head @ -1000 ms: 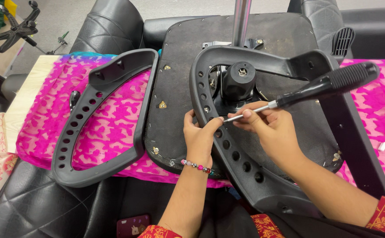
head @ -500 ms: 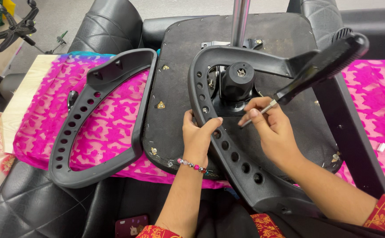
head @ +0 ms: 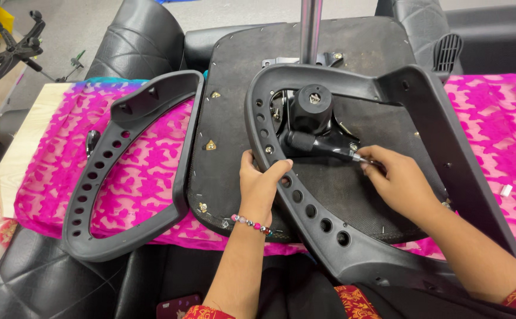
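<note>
We see the seat base lying upside down on a cloth, with a metal post rising from its far edge. One armrest rests on the base, around the knob. A second armrest lies to the left, on the cloth. A wheeled chair base stands far left behind.

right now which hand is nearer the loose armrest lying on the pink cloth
Left. The left hand grips the rim of the armrest on the seat base, just across from the loose armrest. The right hand holds the screwdriver farther away, on the far side.
</note>
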